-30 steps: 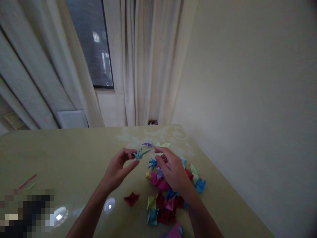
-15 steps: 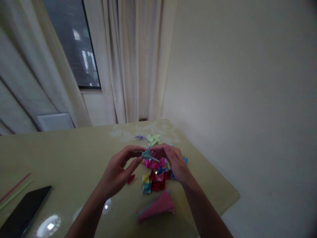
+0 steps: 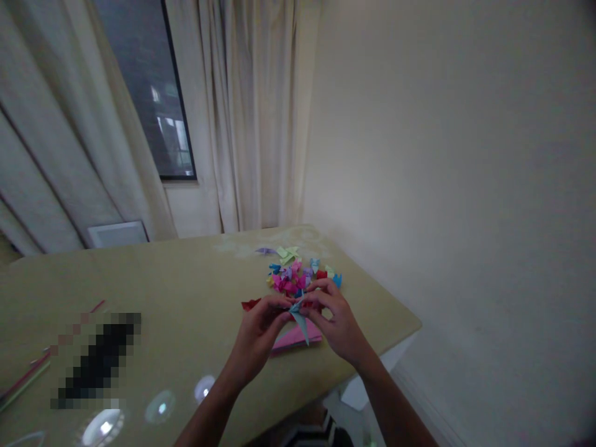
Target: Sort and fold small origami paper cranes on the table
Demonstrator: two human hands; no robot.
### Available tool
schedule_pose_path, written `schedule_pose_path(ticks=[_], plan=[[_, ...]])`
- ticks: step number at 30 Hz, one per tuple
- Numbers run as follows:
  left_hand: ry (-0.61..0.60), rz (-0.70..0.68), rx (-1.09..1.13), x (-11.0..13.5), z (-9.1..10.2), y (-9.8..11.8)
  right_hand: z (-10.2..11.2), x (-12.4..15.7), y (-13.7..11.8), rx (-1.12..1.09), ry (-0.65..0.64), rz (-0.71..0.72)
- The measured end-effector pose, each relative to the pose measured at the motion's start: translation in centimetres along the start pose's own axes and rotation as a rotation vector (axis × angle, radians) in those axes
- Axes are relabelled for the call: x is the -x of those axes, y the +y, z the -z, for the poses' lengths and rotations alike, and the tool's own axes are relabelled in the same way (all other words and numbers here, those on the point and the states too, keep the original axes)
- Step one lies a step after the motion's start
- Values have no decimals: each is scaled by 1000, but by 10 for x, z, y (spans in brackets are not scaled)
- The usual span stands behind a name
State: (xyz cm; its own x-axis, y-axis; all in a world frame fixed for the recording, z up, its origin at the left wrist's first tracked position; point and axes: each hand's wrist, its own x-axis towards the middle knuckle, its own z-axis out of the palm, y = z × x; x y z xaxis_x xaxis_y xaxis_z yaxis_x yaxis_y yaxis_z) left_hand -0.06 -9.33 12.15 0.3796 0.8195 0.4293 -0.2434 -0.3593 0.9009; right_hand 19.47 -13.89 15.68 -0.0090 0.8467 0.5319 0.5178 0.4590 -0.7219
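Note:
Both my hands pinch a small light-blue folded paper crane (image 3: pixel 299 318) above the near right part of the table (image 3: pixel 186 292). My left hand (image 3: pixel 261 329) grips its left side with thumb and fingers closed. My right hand (image 3: pixel 338 320) grips its right side, fingers curled. One pointed tip of the crane hangs down between the hands. Just beyond the hands lies a pile of small folded paper pieces (image 3: pixel 298 276) in pink, red, blue and pale green. A stack of pink paper sheets (image 3: pixel 298 338) lies flat under the hands.
A red folded piece (image 3: pixel 250 303) lies left of the pile. A purple crane (image 3: pixel 265 251) and pale green pieces (image 3: pixel 287 252) sit farther back. Thin sticks (image 3: pixel 28 372) lie at the left. Curtains and a dark window stand behind; a bare wall rises to the right.
The view has pulled back from the table. My hands have come toward me with the blue crane, away from the pile, and now hold it over the pink sheets.

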Motion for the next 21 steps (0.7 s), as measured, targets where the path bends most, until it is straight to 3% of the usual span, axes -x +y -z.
schedule_pose_path(ticks=[7,11,15,18,21], plan=[[128,106,45,32,-13,-2,-10,33,-9,-57,-42,46],[122,193,94,43,-17,-9,-22,46,-2,-167,12,4],[72,193,64,39,-13,-26,-32,49,17,-155,48,-38],[102,135,-123,31,0,-48,-31,37,39,-94,101,-55],[149,25,-509,29,15,-77,-20,5,67,57,210,-66]])
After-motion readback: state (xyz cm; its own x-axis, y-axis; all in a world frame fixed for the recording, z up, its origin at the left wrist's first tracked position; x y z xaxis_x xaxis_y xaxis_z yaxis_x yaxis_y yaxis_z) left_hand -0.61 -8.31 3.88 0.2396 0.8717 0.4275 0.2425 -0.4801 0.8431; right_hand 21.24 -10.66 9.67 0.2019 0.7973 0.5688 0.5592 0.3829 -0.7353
